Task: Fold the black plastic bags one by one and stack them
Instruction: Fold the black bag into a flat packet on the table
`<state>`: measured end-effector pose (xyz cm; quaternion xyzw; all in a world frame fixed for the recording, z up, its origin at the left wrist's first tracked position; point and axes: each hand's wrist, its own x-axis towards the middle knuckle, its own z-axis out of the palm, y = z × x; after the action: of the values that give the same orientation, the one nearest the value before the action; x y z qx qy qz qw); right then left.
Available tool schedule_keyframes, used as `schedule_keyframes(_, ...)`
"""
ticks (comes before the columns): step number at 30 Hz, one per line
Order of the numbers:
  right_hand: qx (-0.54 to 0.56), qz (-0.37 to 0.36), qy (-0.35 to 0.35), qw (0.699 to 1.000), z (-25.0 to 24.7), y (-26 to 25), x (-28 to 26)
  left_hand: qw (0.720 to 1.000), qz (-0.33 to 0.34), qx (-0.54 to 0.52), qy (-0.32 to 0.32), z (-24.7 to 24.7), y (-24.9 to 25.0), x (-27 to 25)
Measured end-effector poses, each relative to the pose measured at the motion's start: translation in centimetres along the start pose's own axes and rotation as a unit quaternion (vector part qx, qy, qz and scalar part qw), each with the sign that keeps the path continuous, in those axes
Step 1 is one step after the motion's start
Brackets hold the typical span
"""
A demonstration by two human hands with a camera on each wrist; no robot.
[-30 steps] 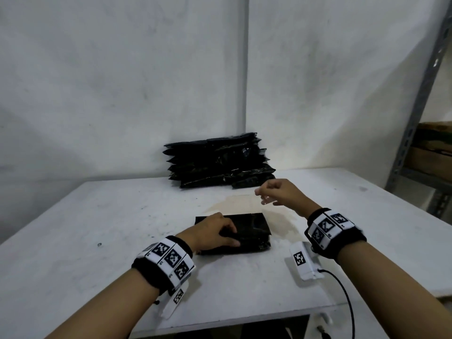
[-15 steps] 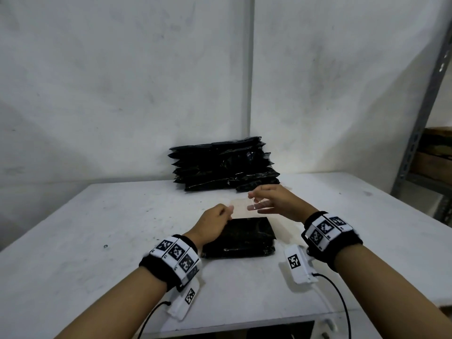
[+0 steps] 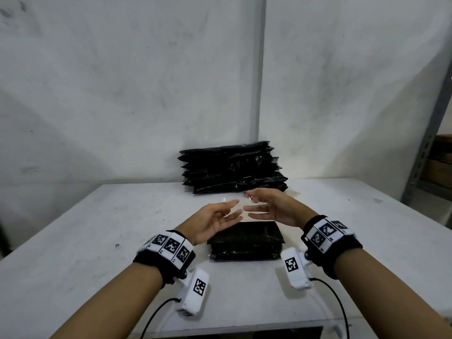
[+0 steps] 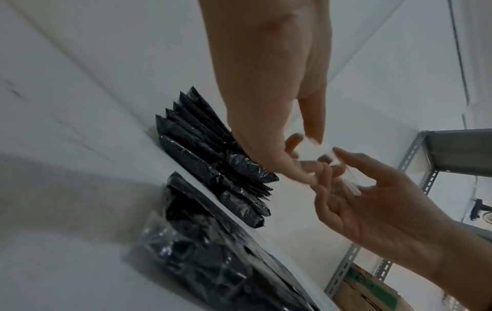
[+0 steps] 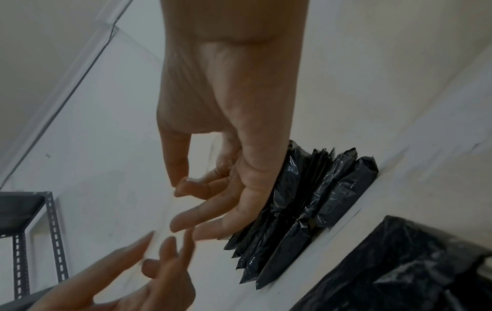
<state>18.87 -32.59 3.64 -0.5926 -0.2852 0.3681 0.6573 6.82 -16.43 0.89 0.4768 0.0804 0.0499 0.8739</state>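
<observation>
A folded black bag bundle lies flat on the white table, also seen in the wrist views. A stack of folded black bags stands against the back wall. Both hands hover just above the bundle's far edge, fingertips almost meeting. My right hand has thumb and forefinger together, seemingly pinching a thin clear film that I can barely make out. My left hand reaches toward it with fingers straight, holding nothing that I can see.
A grey metal shelf with cardboard boxes stands at the right, beyond the table. White walls meet in a corner behind the stack. A brownish stain marks the table under the hands.
My left hand has lifted off the folded bundle and risen toward my right hand. The right hand has moved left and down, so the fingertips now nearly touch above the bundle.
</observation>
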Motion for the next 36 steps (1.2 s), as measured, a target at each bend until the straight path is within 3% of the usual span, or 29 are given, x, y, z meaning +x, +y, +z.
schedule_keyframes(9, -0.162, 0.003, 0.000, 0.987, -0.9, 0.3, -0.2, 0.992, 0.058, 0.091, 0.067, -2.1, 0.2, 0.2)
schedule_keyframes(15, -0.145, -0.009, 0.038, 0.989, -1.9, 1.1, -0.1, 0.987, 0.062, 0.099, 0.109, -2.1, 0.3, 0.4)
schedule_keyframes(25, -0.032, 0.012, 0.073, 0.997, -3.8, 1.5, -0.1, 0.987, 0.030, 0.107, 0.118, -2.5, 0.1, 0.3)
schedule_keyframes(31, -0.100, 0.063, 0.106, 0.987, -4.5, 2.2, -1.1, 0.970, -0.001, 0.176, 0.168, -3.0, -0.1, 0.7)
schedule_keyframes(36, -0.103, 0.076, 0.120, 0.985, -4.9, 2.9, -1.1, 0.965, -0.044, 0.199, 0.165, -3.1, -0.2, 0.9)
